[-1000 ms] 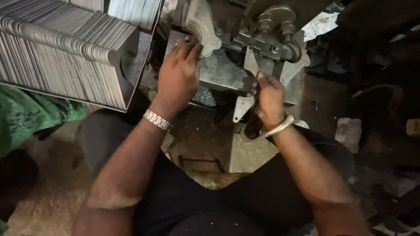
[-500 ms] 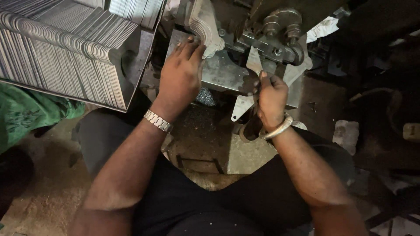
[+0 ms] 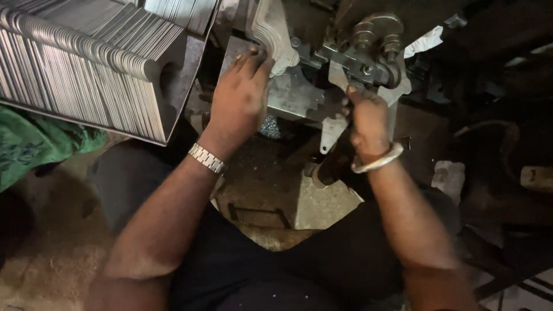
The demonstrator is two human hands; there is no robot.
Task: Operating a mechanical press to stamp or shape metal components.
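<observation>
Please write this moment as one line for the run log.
left hand: flat on metal plate | right hand: gripping machine lever | stacked metal sheets: at left

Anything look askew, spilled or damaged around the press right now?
Nothing clearly damaged. The left hand lies flat on the metal plate, the right hand grips the lever. Stacked metal blanks stand in orderly rows. The floor is gritty with dust.

Both forearms are bare, with no sleeves seen on them. On the wrist of the left hand (image 3: 241,103) a metal link watch (image 3: 207,158) with a silver-coloured band is worn. On the wrist of the right hand (image 3: 368,124) a plain, smooth silver-coloured bangle (image 3: 377,163) is worn. The lap is covered by dark, black-looking clothing (image 3: 276,265).
</observation>
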